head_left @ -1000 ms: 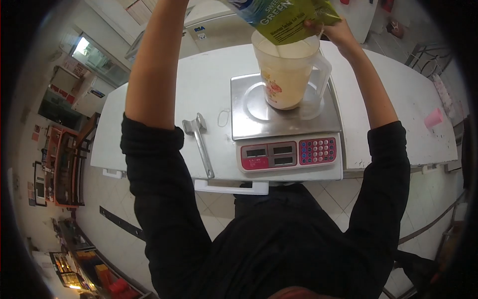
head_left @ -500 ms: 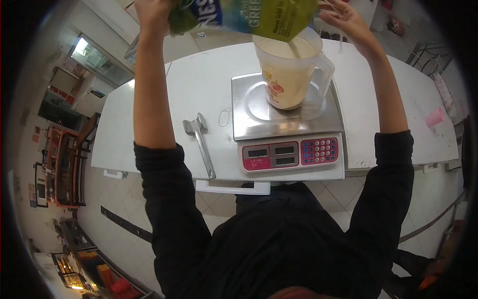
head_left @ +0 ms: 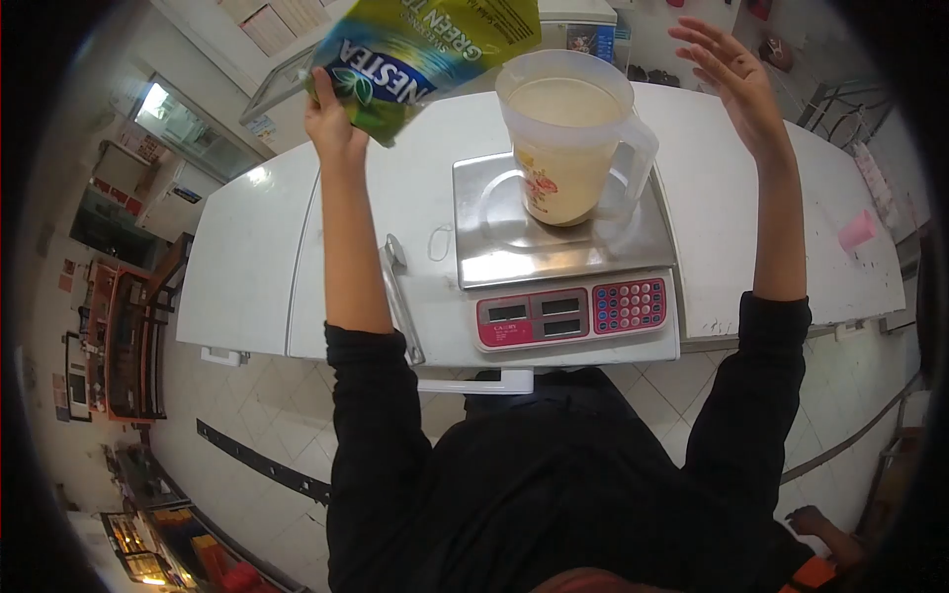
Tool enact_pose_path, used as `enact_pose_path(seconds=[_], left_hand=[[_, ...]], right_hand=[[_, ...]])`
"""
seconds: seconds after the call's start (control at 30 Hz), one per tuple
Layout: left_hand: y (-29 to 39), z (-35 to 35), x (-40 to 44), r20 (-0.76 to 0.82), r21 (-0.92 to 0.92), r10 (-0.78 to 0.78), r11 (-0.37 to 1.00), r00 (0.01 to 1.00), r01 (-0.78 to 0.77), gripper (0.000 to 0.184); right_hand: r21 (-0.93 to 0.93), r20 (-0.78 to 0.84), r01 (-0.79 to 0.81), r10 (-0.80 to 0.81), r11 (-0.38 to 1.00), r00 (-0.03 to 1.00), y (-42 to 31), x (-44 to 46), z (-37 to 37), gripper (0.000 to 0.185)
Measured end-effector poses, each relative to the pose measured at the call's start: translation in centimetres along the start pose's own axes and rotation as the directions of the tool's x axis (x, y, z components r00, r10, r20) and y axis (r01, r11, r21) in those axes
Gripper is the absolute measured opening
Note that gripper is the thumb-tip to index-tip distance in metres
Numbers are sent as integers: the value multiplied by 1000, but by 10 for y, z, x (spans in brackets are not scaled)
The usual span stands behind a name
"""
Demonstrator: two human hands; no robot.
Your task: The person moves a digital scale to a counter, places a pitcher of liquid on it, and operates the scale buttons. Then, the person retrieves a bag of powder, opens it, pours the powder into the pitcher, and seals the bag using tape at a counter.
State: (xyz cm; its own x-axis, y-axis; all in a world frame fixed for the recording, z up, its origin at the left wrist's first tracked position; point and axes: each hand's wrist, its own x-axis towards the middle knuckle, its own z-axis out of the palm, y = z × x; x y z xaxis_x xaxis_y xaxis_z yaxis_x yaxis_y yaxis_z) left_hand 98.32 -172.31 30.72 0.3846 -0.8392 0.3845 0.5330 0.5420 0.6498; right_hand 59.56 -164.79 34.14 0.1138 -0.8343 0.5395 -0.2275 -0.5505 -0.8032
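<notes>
My left hand (head_left: 334, 124) grips one end of a green and blue Nestea green tea pouch (head_left: 435, 61), held up at the upper left of the jug. The pouch's far end extends to the right, close to the jug's rim. Pale powder fills much of the translucent plastic jug (head_left: 563, 163), which stands upright on the steel pan of a digital scale (head_left: 573, 314). To the right of the jug, my right hand (head_left: 730, 74) is raised with its fingers spread and nothing in it. A metal meat mallet (head_left: 403, 306) lies partly hidden behind my left forearm.
The scale rests on a white chest-like surface (head_left: 247, 267) with handles at its front edge. A rubber band (head_left: 441, 243) lies left of the scale, and a pink cup (head_left: 858, 229) sits far right. Another person's hand (head_left: 811, 521) shows at lower right.
The pouch has moved left and away from above the jug in my left hand, and the stream into the jug has stopped. My right hand has moved away from the pouch.
</notes>
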Motion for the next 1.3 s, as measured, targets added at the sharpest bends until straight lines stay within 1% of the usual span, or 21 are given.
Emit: enact_pose_path(seconds=[0.03, 0.1, 0.17, 0.2, 0.3, 0.4, 0.5, 0.6, 0.7, 0.8, 0.87, 0.9, 0.97, 1.0, 1.03, 1.07, 1.1, 1.13, 1.23, 1.27, 1.3], left_hand=[[8, 10, 8, 30, 26, 35, 999, 999, -36, 30], [31, 28, 27, 230, 140, 140, 975, 963, -175, 29], [52, 53, 48, 364, 327, 171, 897, 915, -298, 31], [62, 67, 56, 432, 405, 176, 838, 884, -365, 32], [76, 133, 30, 511, 649, 147, 580, 847, -492, 21], [75, 174, 3, 711, 641, 37, 375, 702, -669, 20], [67, 189, 1, 854, 494, -51, 395, 518, -775, 23], [64, 194, -16, 858, 488, 16, 287, 513, -824, 26], [64, 196, -9, 824, 546, -35, 311, 565, -777, 26], [67, 183, 6, 875, 441, 40, 343, 482, -829, 23], [70, 168, 4, 741, 621, 20, 359, 671, -697, 21], [73, 160, 3, 657, 700, 9, 363, 754, -615, 20], [66, 121, 30, 610, 622, 76, 570, 789, -536, 20], [68, 115, 27, 579, 565, 105, 663, 808, -491, 20], [61, 107, 17, 473, 490, 120, 788, 873, -373, 26], [60, 94, 21, 452, 465, 94, 824, 887, -324, 26], [56, 72, 27, 430, 438, 67, 857, 900, -273, 26], [49, 52, 32, 407, 409, 39, 885, 912, -221, 27], [32, 33, 14, 338, 274, 91, 943, 937, -190, 24], [28, 29, 7, 324, 228, 103, 956, 940, -183, 24], [22, 26, 4, 235, 134, 118, 979, 965, -152, 22]], right_hand=[[-4, 7, -9, 9, 1000, 1000, 2, -1, -2, 41], [7, 6, -27, 27, 1000, 1000, 7, -2, -5, 41], [35, -7, -45, 46, 998, 999, 11, -2, -7, 43], [35, -18, -38, 38, 999, 999, 12, -1, -5, 44], [29, -55, -33, 35, 999, 998, 12, 1, 9, 52], [160, -21, 5, -1, 987, 1000, 16, 8, 34, 56], [254, 72, -69, 53, 965, 996, 9, 13, 54, 56], [276, 115, -68, 37, 959, 993, 12, 21, 65, 49], [222, 80, -42, 25, 974, 996, 20, 33, 67, 46], [159, 20, -44, 42, 986, 999, 13, 38, 66, 44], [112, -19, 8, -6, 994, 1000, 5, 40, 68, 44], [149, -11, 24, -22, 989, 1000, -3, 38, 67, 50], [226, 0, 58, -59, 972, 998, -23, 32, 67, 62], [218, -47, 66, -57, 974, 997, -24, 33, 67, 63], [208, -93, 71, -53, 975, 994, -23, 33, 66, 65], [198, -138, 76, -49, 977, 989, -23, 33, 63, 67], [230, -88, 58, -38, 971, 995, -25, 31, 60, 63], [197, -101, 63, -44, 978, 994, -27, 29, 58, 62], [132, -137, 67, -49, 989, 989, -28, 27, 57, 60], [203, -185, 79, -41, 976, 982, -13, 32, 48, 59], [271, -233, 95, -30, 958, 972, 12, 44, 32, 58]])
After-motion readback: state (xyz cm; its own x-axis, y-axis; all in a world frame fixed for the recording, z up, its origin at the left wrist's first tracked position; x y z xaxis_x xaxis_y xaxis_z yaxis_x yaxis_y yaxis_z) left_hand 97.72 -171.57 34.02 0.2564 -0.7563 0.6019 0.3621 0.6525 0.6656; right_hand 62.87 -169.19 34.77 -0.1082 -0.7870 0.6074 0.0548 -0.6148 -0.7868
